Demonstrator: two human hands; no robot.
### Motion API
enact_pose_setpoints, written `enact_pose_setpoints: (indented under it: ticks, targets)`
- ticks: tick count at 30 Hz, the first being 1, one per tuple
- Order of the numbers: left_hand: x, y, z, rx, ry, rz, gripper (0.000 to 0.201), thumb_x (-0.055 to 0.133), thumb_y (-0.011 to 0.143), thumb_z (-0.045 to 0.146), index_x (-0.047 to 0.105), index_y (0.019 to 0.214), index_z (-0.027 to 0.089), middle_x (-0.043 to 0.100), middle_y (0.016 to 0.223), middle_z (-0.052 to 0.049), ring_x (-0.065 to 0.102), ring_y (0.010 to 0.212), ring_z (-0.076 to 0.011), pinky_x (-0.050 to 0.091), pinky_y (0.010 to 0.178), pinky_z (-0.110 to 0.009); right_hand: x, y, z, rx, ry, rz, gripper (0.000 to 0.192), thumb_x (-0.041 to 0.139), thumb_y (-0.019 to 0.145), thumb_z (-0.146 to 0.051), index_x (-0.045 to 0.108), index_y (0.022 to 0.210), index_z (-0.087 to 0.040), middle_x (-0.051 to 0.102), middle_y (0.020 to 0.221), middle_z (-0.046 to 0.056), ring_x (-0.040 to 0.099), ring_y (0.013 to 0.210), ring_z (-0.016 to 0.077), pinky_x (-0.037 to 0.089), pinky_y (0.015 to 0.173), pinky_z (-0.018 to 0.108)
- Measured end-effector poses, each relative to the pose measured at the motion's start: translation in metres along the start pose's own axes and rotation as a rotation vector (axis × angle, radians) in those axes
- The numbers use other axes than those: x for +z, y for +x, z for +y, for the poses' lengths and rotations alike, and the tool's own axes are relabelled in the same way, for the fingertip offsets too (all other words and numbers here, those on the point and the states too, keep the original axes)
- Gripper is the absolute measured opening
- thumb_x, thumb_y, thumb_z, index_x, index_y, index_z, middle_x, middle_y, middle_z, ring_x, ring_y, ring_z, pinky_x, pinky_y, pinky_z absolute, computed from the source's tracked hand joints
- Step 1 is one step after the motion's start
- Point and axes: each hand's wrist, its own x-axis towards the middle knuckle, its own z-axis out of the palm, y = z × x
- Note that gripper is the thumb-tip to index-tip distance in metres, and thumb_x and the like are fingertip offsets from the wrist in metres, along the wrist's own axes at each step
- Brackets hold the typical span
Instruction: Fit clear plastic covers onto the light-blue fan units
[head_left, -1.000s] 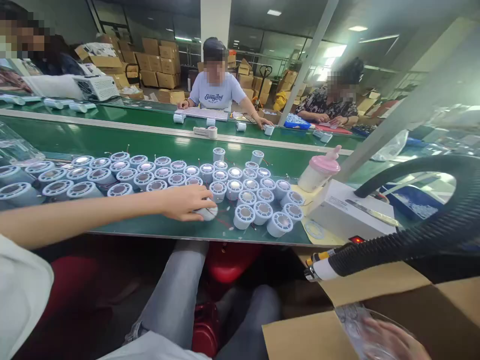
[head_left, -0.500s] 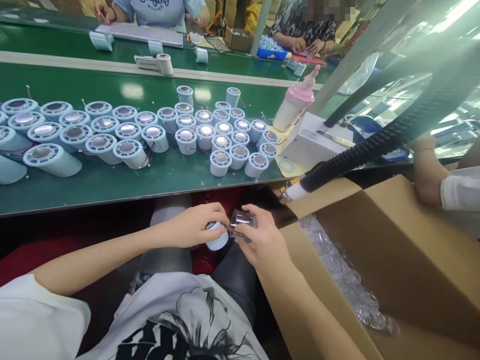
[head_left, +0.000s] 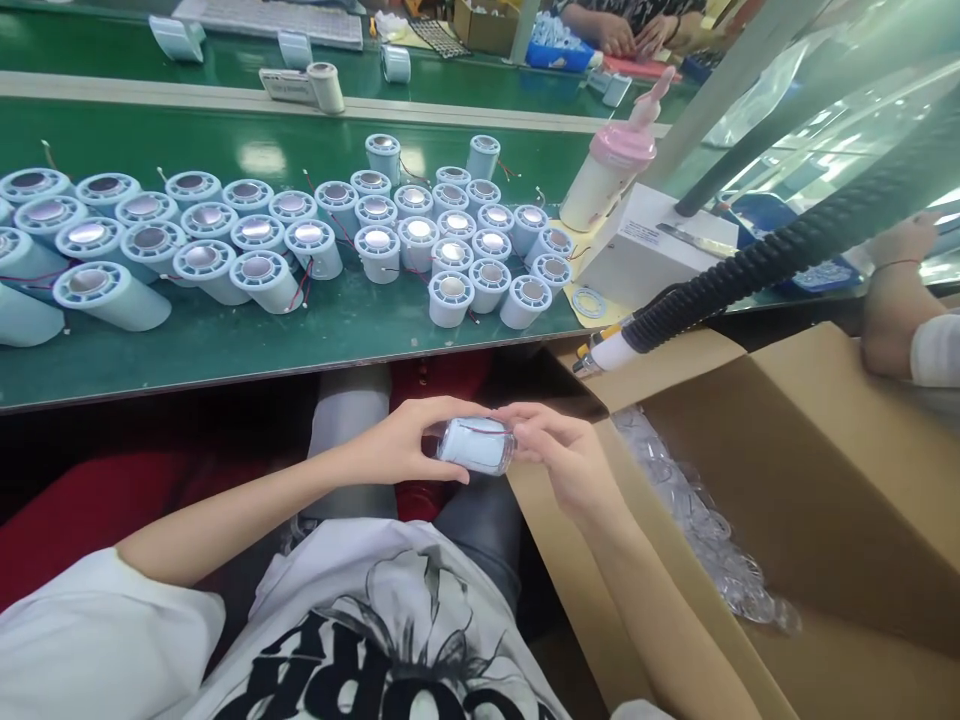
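Over my lap, a light blue cylinder [head_left: 474, 446] lies on its side inside a clear plastic cup, with a thin dark red wire [head_left: 491, 431] running along it. My left hand [head_left: 420, 440] wraps around its left end, thumb below and fingers above. At the right end, the fingers of my right hand [head_left: 551, 445] are bent and pinched where the wire comes out. Many similar light blue cylinders [head_left: 450, 298] with ringed tops and thin wires stand on the green table [head_left: 337, 345] in front of me.
An open cardboard box [head_left: 825, 490] with clear plastic cups [head_left: 697, 520] sits to my right. A black corrugated hose [head_left: 720, 290] crosses above it. A pink-lidded bottle [head_left: 607, 175] and a white box [head_left: 637, 245] stand on the table. Other people's hands [head_left: 634, 35] work across it.
The clear cup, formerly apart in my right hand, now surrounds the blue cylinder. My left hand holds both, and my right fingers have shifted to the right end. The view has tilted down slightly.
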Motion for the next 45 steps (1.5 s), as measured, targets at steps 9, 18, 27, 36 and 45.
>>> enact_pose_setpoints:
  ticks: [9,18,27,36,45]
  targets:
    - [0.001,-0.011,0.013,-0.191,-0.358,-0.052,0.063,0.073,0.074,0.032,0.048,0.131,0.026,0.058,0.123,-0.010,0.063,0.092,-0.0189,0.055,0.072,-0.029,-0.002,-0.021,0.000,-0.435,-0.536,-0.185,0.032,0.072,0.075,-0.022,0.062,0.106,-0.024,0.060,0.128,0.010,0.058,0.117,0.0251,0.049,0.097,0.040]
    - [-0.003,-0.023,0.020,0.045,-0.063,-0.084,0.076,0.077,0.069,0.027,0.044,0.137,0.028,0.048,0.140,-0.011,0.047,0.127,-0.0274,0.047,0.098,-0.037,-0.002,-0.029,0.000,-0.227,-0.258,-0.255,0.038,0.071,0.078,-0.025,0.056,0.112,-0.025,0.061,0.121,0.007,0.060,0.110,0.0213,0.056,0.088,0.034]
    - [-0.007,-0.026,0.016,0.172,0.097,-0.092,0.076,0.076,0.071,0.027,0.042,0.139,0.027,0.045,0.143,-0.011,0.042,0.132,-0.0272,0.039,0.108,-0.040,0.003,-0.029,-0.004,0.027,-0.022,-0.259,0.035,0.069,0.078,-0.036,0.054,0.107,-0.024,0.063,0.099,0.004,0.062,0.090,0.0168,0.055,0.074,0.028]
    - [-0.008,-0.024,0.015,0.240,0.139,-0.133,0.075,0.075,0.072,0.027,0.040,0.139,0.028,0.044,0.144,-0.010,0.042,0.133,-0.0247,0.034,0.111,-0.039,0.007,-0.024,-0.001,0.243,0.098,-0.196,0.040,0.065,0.076,-0.049,0.055,0.099,-0.018,0.064,0.076,0.001,0.063,0.059,0.0119,0.055,0.053,0.024]
    - [-0.008,-0.022,0.014,0.280,0.093,-0.142,0.073,0.074,0.072,0.022,0.042,0.138,0.028,0.044,0.143,-0.012,0.042,0.132,-0.0267,0.035,0.109,-0.042,0.015,-0.022,0.009,0.491,0.297,-0.259,0.050,0.052,0.078,-0.066,0.054,0.082,-0.016,0.064,0.055,0.002,0.062,0.043,0.0118,0.048,0.038,0.016]
